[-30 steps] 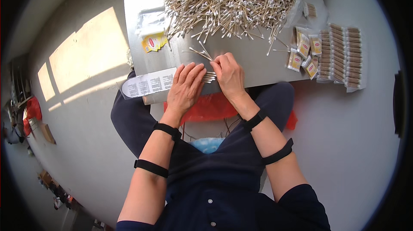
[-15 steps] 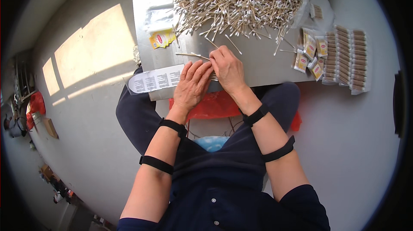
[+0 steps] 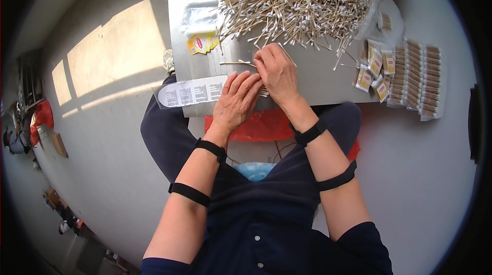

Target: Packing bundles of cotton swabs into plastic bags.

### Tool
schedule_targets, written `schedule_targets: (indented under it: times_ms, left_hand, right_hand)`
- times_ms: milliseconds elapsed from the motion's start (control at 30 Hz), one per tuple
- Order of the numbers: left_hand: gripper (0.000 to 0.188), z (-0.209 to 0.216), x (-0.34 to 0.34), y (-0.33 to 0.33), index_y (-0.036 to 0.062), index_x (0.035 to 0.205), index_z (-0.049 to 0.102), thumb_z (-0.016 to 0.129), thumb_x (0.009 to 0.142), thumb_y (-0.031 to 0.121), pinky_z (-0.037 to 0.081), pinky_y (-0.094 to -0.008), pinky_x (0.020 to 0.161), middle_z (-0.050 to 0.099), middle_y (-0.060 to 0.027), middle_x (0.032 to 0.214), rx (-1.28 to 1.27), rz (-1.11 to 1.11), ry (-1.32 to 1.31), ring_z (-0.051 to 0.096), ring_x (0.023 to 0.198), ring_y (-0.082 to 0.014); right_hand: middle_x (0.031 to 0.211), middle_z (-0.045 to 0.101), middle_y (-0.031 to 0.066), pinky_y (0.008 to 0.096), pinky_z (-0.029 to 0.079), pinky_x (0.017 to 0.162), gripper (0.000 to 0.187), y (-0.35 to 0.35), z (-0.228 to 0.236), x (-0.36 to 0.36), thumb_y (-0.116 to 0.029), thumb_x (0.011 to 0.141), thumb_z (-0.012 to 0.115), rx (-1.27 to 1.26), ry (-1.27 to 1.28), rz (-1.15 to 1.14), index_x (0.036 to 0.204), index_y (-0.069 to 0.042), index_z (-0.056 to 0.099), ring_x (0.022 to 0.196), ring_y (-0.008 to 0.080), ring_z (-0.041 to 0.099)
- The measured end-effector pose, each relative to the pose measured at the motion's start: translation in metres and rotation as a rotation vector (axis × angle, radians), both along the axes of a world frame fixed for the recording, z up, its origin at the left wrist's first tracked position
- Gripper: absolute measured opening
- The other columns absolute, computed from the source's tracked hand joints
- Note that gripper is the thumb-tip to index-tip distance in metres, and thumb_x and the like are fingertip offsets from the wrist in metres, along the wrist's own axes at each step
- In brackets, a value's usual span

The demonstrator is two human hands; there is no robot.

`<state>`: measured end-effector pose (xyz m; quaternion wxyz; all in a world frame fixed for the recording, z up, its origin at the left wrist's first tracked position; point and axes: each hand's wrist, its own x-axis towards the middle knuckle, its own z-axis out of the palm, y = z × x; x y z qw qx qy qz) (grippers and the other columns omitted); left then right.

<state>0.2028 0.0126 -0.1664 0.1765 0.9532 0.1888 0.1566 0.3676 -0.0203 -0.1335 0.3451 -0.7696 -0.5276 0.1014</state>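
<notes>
A printed white card in a clear sleeve (image 3: 192,92) lies along the table's near edge. Across its right end my left hand (image 3: 237,102) rests flat, fingers stretched. Close beside it, my right hand (image 3: 281,75) has its thumb and fingertips pinched together, apparently on a cotton swab, though the tips are partly hidden. Between the two hands white swab ends (image 3: 263,91) peek out. Two loose cotton swabs (image 3: 237,62) lie just beyond the left fingers and run toward the right fingertips. A big heap of cotton swabs (image 3: 297,3) covers the far side.
Yellow printed cards (image 3: 201,43) and clear bags (image 3: 200,18) sit at the table's left. On the right lie small filled swab packs (image 3: 375,62) and rows of packed swabs (image 3: 423,80). A red plastic bag (image 3: 251,126) hangs below the near edge.
The whole view has shifted slightly. My right hand has moved a little farther from me and now covers part of a loose swab behind it. My left hand stays on the card.
</notes>
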Motion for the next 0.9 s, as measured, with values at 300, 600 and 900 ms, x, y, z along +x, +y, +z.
schedule_targets:
  times_ms: [300, 600, 900]
  left_hand:
    - [0.054, -0.002, 0.0, -0.001, 0.0094, 0.134, 0.056, 0.071, 0.083, 0.014, 0.031, -0.0464, 0.119, 0.052, -0.0043, 0.14, -0.006, 0.001, 0.014, 0.045, 0.135, -0.0252]
    - [0.055, -0.001, 0.001, -0.001, 0.0101, 0.135, 0.056, 0.071, 0.082, 0.013, 0.031, -0.0459, 0.119, 0.052, -0.0026, 0.142, -0.023, 0.004, 0.016, 0.044, 0.136, -0.024]
    - [0.055, 0.0, -0.001, -0.002, 0.0099, 0.135, 0.055, 0.071, 0.082, 0.012, 0.031, -0.0453, 0.119, 0.051, -0.0022, 0.142, -0.035, -0.001, 0.03, 0.044, 0.136, -0.0239]
  right_hand:
    - [0.093, 0.056, 0.0084, 0.0413, 0.053, 0.073, 0.015, 0.0, 0.0, 0.004, -0.006, 0.082, 0.072, 0.005, -0.02, 0.007, 0.092, -0.006, 0.061, 0.09, 0.0293, 0.063]
    - [0.092, 0.058, 0.0075, 0.0397, 0.053, 0.071, 0.017, -0.023, -0.007, 0.004, -0.005, 0.081, 0.072, 0.022, -0.05, -0.065, 0.094, -0.007, 0.061, 0.088, 0.0284, 0.064]
    - [0.088, 0.057, 0.0077, 0.0405, 0.052, 0.068, 0.016, -0.039, 0.001, -0.003, -0.005, 0.08, 0.073, -0.033, -0.08, -0.089, 0.089, -0.007, 0.06, 0.085, 0.0283, 0.063]
